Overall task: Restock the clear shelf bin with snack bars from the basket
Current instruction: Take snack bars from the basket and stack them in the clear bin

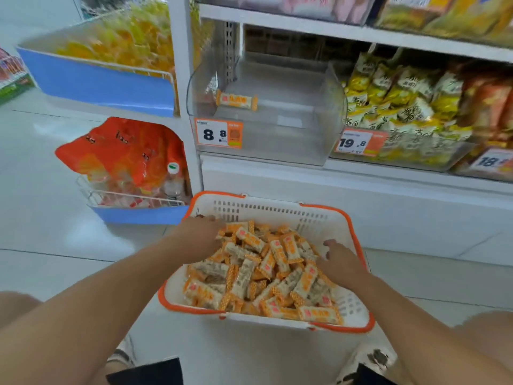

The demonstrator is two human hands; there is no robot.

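A white basket with an orange rim [277, 211] sits on the floor below the shelf, filled with several orange-and-white wrapped snack bars [272, 269]. My left hand [201, 236] rests palm down on the bars at the basket's far left, fingers spread over the pile. Over the bars at the right side, my right hand [340, 259] lies with its fingers apart. Neither hand visibly holds a bar. Above, the clear shelf bin [319, 118] holds a single snack bar [236, 100] at its left side. An orange price tag reading 8.8 [218, 133] is on the bin's front.
Right of the bin, another clear bin [402, 112] holds yellow-and-white snack packs. At left, blue wire racks hold yellow bags [119, 43] and orange bags with bottles [130, 157]. White tiled floor [41, 218] surrounds the basket. My shoes [369, 359] are just in front of it.
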